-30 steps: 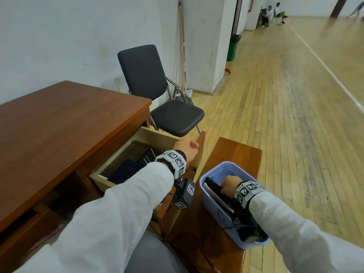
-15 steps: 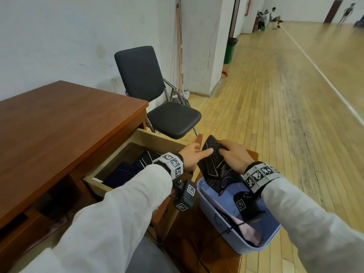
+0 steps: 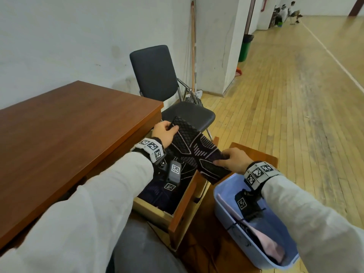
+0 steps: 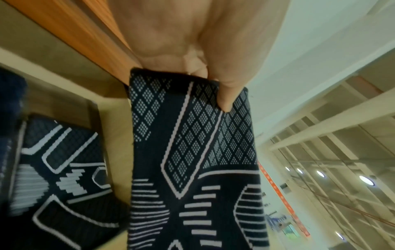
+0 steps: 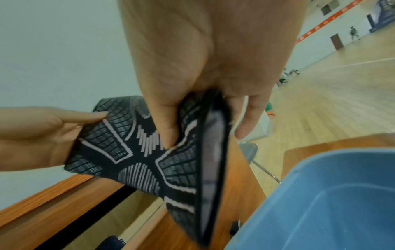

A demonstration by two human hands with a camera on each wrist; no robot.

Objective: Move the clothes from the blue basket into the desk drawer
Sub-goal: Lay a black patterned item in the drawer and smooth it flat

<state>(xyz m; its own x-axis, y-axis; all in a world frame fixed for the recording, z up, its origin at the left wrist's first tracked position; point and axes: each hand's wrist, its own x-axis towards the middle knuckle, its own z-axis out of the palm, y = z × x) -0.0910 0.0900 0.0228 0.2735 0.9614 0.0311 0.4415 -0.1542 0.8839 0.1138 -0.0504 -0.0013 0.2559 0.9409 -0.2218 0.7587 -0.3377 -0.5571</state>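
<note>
The right hand (image 3: 234, 160) pinches the near end of the patterned sleeve (image 3: 194, 148), just beyond the blue basket (image 3: 224, 211). The long axis of the sleeve runs toward 10 o'clock, where the left hand (image 3: 164, 133) grips the far end above the open drawer (image 3: 177, 211). Half a second ago the sleeve hung folded over the basket.

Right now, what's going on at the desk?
A person holds a black knitted garment with a pale geometric pattern stretched between both hands over the open wooden desk drawer. The left hand pinches its far end, the right hand its near end. The drawer already holds similar dark clothes; the blue plastic basket beside it still contains a pink item.
</note>
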